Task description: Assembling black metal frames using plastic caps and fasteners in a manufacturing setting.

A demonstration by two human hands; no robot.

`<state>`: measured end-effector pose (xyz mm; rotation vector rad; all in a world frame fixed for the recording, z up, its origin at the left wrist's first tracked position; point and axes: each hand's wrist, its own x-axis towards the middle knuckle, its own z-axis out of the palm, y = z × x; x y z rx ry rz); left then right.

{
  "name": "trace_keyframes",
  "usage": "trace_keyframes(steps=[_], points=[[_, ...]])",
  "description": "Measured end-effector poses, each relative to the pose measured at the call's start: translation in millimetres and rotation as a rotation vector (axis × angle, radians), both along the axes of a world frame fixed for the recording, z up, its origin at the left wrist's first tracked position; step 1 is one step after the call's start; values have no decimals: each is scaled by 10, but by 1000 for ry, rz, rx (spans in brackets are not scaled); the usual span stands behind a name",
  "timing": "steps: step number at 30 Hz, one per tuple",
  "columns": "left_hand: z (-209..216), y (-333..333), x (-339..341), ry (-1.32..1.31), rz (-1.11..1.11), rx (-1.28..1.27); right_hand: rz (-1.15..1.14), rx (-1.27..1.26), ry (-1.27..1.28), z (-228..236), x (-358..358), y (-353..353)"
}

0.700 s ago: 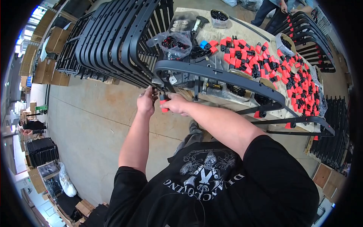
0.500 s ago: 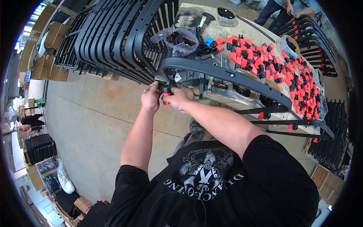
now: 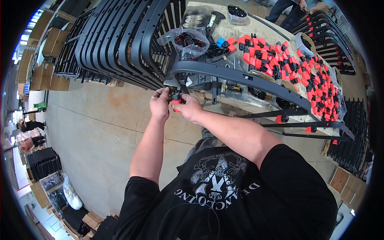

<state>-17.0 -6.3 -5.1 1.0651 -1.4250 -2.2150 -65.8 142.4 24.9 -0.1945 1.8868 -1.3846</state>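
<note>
A red and black plastic fitting [image 3: 176, 105] sits at the near left end of a dark tubular metal frame [image 3: 236, 74], which lies across the workbench's front edge. My right hand [image 3: 189, 107] is closed on this fitting from the right, thumb across its red part. Just to its left, my left hand [image 3: 160, 105] has its fingers pinched together at the frame's end. Something small and dark is between those fingertips, too hidden to name. More red and black fittings [image 3: 280, 60] lie heaped on the bench [image 3: 256, 32] beyond the frame.
Several dark metal frames [image 3: 120, 44] stand stacked left of the bench. On it are a clear bag of parts [image 3: 188, 42], a hammer [image 3: 214, 20] and a tub of black pieces [image 3: 237, 14]. Another person [image 3: 294, 12] works at the far right beside more frames [image 3: 328, 40].
Both hands stay at the frame's end, with only slight shifts of fingers around the red and black fitting. The whole view has tilted a little.
</note>
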Motion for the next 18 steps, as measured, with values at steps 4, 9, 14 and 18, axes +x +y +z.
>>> trace_keyframes(steps=[4,9,14,18], points=[[18,5,-6,22,7,12,-37,33,170,-139,70,-9],[26,51,-15,9,-10,-6,-61,-26,-24,-105,-52,-48],[76,95,-65,-8,-41,-44,-54,1,-50,-127,-65,-27],[56,93,-80,-34,-48,-67,-65,5,-51,-249,-67,-59]])
